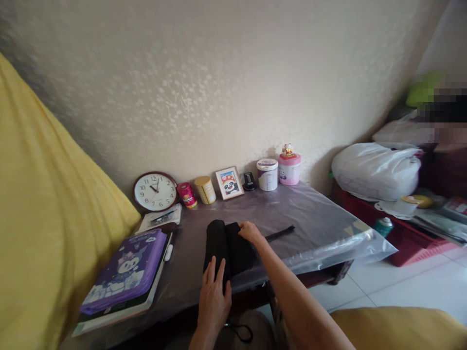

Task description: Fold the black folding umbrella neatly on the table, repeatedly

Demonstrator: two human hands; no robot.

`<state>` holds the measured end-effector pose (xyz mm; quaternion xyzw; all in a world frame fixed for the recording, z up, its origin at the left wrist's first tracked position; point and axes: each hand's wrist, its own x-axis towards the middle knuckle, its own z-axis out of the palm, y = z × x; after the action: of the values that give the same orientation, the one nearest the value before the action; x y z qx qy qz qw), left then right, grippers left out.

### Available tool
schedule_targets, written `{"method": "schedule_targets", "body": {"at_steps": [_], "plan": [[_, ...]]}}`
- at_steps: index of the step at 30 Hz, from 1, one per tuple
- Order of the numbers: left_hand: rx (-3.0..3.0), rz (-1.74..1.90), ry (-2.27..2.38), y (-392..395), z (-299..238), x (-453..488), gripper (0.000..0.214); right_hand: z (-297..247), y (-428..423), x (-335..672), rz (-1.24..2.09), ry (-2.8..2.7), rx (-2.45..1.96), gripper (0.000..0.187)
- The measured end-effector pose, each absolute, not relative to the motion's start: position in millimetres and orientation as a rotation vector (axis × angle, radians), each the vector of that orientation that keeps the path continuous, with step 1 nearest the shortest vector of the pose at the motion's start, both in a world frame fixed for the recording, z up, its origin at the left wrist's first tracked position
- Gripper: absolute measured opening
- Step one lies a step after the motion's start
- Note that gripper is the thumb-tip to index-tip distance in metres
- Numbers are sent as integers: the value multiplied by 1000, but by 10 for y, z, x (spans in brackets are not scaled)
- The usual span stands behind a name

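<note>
A black fabric piece (241,250) lies at the table's front edge, its left part rolled into a thick upright-running bundle (216,238) and its right part flat. My left hand (214,296) rests on the near end of the roll, fingers stretched out and slightly apart. At the far right corner of the flat part, my right hand (251,232) pinches the cloth edge with bent fingers. A narrow black strap (280,234) sticks out to the right behind my right wrist. What the roll holds inside, if anything, is hidden.
Along the wall stand a clock (155,191), a pink can (188,195), a yellow can (205,189), a framed panda picture (229,183) and two tubs (267,175). A purple case (127,270) lies on books at left. A person sits at far right, beside bags (377,170).
</note>
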<state>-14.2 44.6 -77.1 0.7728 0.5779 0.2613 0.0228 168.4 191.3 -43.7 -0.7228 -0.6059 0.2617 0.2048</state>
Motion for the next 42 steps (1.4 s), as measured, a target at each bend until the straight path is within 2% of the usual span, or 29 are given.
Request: {"method": "schedule_targets", "body": {"at_steps": [7, 13, 19, 21, 25, 32, 35, 39, 42], "plan": [[2384, 767, 1800, 439, -745, -122, 49, -309, 1799, 1645, 568, -1735, -1979, 33], [2351, 766, 1806, 444, -766, -128, 50, -225, 1607, 1284, 555, -2035, -1650, 29], [2249, 848, 1766, 494, -843, -175, 55, -283, 1421, 999, 567, -2122, -1651, 45], [2225, 884, 1727, 493, -887, -217, 57, -300, 1419, 980, 621, -2073, -1661, 48], [2109, 1005, 1645, 434, -1002, -329, 57, -345, 1487, 981, 787, -1907, -1680, 65], [1664, 1190, 1510, 347, -958, -405, 55, -430, 1571, 924, 893, -1737, -1738, 64], [1217, 1241, 1480, 333, -880, -381, 52, -452, 1577, 909, 882, -1754, -1748, 66], [700, 1090, 1383, 282, -882, -329, 40, -476, 1595, 926, 867, -1781, -1733, 65], [468, 965, 1078, 247, -920, -281, 39, -482, 1614, 942, 876, -1779, -1721, 65]]}}
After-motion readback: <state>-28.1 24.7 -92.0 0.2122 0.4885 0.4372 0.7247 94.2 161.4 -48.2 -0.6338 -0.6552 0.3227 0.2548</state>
